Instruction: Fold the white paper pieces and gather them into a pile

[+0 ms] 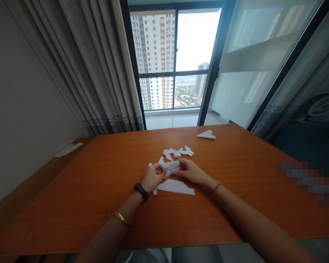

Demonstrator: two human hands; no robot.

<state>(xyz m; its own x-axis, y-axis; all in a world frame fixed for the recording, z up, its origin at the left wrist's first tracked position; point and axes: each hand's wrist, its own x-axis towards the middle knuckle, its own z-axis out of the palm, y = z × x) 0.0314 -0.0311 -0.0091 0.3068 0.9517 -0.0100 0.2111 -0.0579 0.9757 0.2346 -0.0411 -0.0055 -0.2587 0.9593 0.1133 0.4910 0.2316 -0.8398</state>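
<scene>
White paper, folded into a small piece with a ridge across it, lay between the fingertips of both hands, its long side running from left to right. The left hand (153,175) pinched one end of the folded paper (171,167) and the right hand (190,171) the other, so neither was nearer; the fingers of each were closed narrowly on its edges (whether it touched the wood beneath, I could not tell). Just on the person's side of it, a flat, long paper strip (177,187) rested on the table (112,153), its outer edge gently curved and its right end cut off bluntly. Beyond the hands sat a loose cluster of paper scraps (178,152), angular and creased, some overlapping. Farther off to the right, a pointed paper wedge (207,134) had a notch in its wider end. All that matte white stood out against smooth, orange-brown wood with a faint sheen, while grey curtains (98,65) hung behind in soft, deep pleats.
</scene>
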